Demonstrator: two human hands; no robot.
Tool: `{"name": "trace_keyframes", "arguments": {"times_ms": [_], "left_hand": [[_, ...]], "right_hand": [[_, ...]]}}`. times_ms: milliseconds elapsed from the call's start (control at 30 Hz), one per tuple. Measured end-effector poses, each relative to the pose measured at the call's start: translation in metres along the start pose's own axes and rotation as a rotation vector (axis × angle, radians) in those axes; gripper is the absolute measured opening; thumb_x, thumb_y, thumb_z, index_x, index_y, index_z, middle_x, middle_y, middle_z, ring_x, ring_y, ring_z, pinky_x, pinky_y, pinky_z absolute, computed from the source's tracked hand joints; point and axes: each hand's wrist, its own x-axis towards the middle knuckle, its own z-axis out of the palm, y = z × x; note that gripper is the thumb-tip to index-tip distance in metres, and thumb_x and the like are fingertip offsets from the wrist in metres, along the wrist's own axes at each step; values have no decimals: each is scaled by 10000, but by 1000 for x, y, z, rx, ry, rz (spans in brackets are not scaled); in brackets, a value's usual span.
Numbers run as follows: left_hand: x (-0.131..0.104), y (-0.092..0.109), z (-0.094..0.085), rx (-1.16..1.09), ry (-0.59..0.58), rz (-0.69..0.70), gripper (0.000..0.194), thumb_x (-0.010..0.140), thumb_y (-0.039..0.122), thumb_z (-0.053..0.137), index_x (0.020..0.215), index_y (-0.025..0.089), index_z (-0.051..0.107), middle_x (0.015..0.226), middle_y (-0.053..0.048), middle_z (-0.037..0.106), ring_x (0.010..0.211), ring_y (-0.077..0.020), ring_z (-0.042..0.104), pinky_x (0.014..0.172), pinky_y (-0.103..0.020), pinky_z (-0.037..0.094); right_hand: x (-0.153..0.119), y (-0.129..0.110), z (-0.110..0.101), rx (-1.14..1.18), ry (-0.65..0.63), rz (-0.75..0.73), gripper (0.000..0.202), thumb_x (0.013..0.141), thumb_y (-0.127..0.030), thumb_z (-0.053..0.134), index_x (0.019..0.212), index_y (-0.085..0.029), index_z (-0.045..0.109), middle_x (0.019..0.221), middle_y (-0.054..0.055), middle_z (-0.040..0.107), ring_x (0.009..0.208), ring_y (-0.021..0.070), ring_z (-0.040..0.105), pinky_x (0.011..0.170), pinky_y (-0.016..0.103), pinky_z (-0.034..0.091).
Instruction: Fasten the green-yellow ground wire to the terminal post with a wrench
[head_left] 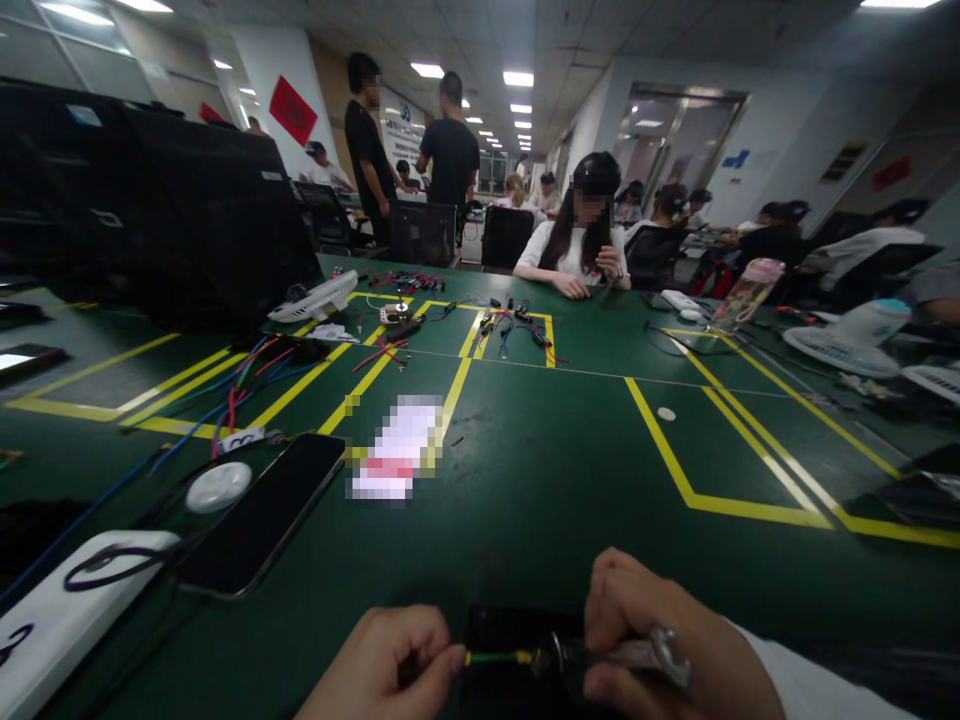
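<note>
At the bottom of the head view, my left hand [394, 660] pinches the left end of a short green and yellow wire [495, 658]. The wire's other end meets a dark, round-edged part [547, 655] near my right hand. My right hand [660, 630] is closed round a metal wrench-like tool [649, 655], whose open jaw points right. A dark flat object [499, 625] lies beneath, between both hands; what it is cannot be made out.
A black phone [262, 515], a white power strip [82, 610] and cables lie at left. A blurred lit screen [397, 450] is ahead. Wired parts [514, 325] lie farther off, before a seated person [581, 240]. White fans [851, 335] stand at right.
</note>
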Motion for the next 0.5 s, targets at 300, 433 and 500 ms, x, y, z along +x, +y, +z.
{"name": "trace_keyframes", "arguments": {"times_ms": [300,433,500], "left_hand": [[2,1,-2,29,0,33,398,870,445,511,579,212,371,547,64,350,511,-103,340,463,-202,242],[1,3,-3,37,-7,29,393,873,444,507,583,208,388,558,64,355,523,-107,352,484,-206,262],[1,3,-4,41,-4,31,389,873,433,508,582,204,389,567,63,358,537,-109,356,501,-207,268]], "right_hand": [[0,15,29,-100,22,-96,347,858,-390,687,641,-216,480,612,-28,594,576,155,548,676,348,400],[2,23,33,-113,-13,-150,205,736,-204,717,695,-210,516,654,-32,646,579,147,573,716,362,397],[4,16,26,-96,-30,-125,151,759,-168,675,736,-214,533,683,-29,650,610,145,576,726,348,407]]}}
